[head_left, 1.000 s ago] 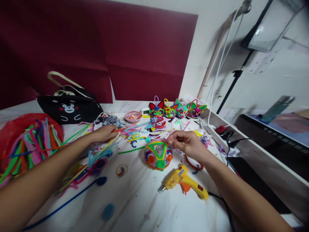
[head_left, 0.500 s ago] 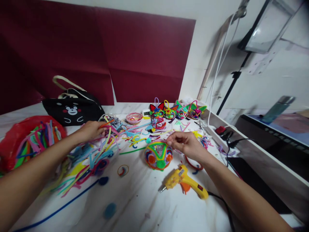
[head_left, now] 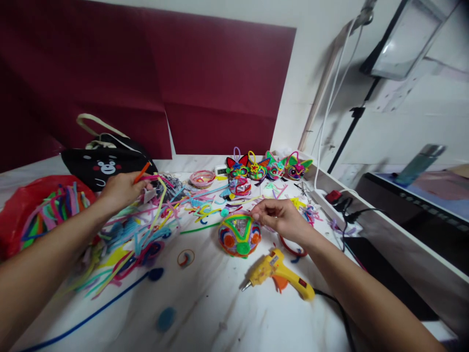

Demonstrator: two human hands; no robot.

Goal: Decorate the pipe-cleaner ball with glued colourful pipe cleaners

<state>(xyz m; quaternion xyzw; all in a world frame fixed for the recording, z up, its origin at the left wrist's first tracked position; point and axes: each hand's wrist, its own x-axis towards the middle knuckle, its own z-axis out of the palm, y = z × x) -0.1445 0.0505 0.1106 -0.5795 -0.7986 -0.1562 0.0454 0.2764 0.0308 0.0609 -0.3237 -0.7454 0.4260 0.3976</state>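
Note:
My left hand [head_left: 122, 190] is closed over the heap of loose pipe cleaners [head_left: 146, 230] on the left. An orange pipe cleaner [head_left: 142, 172] sticks up from its fingers, and pink and yellow strands show close beside them. My right hand [head_left: 278, 217] pinches the upper right rim of a round, colourful animal-face craft [head_left: 241, 235] that rests on the table. This face has green bands forming a V, a green nose and orange eye discs. In front of it lies a yellow glue gun [head_left: 276, 274], its nozzle pointing left.
A red bag of pipe cleaners [head_left: 10, 215] stands at left, by a black bag [head_left: 106, 166]. Finished animal faces [head_left: 274, 168] line the back. A long blue pipe cleaner [head_left: 95, 313] and a blue disc [head_left: 166, 319] lie in front. A power strip [head_left: 339, 210] sits at right.
My left hand has moved left and slightly up, and the orange pipe cleaner now points more upward. My right hand stays at the craft's rim.

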